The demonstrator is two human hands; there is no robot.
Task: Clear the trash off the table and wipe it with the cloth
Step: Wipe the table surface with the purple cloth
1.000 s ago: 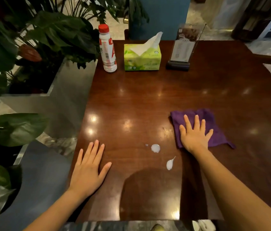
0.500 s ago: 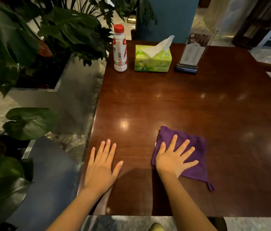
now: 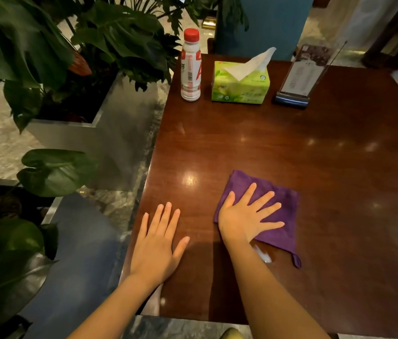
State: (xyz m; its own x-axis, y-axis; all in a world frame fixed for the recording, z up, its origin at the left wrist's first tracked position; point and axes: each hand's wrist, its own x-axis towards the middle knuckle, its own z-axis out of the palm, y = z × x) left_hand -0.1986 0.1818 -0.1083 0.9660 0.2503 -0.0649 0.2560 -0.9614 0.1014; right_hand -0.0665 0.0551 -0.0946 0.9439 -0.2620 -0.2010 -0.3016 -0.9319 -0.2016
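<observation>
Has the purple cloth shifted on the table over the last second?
Yes. The purple cloth, under the right hand, has slid toward the left hand and the table's near edge, over where the white spill lay; a white smear shows.

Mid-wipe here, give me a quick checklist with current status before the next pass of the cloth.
1. Right hand flat on the purple cloth: ok.
2. Left hand braced flat on the table, off the cloth: ok.
3. Spill gone: not ok, a white smear shows beside the right wrist, at the cloth's near edge.
4. Wiping path clear: ok; bottle, tissue box and sign holder stand along the far edge.
5. Loose trash on the table: none in view, ok.
6. Cloth soaked or dry: cannot tell.
</observation>
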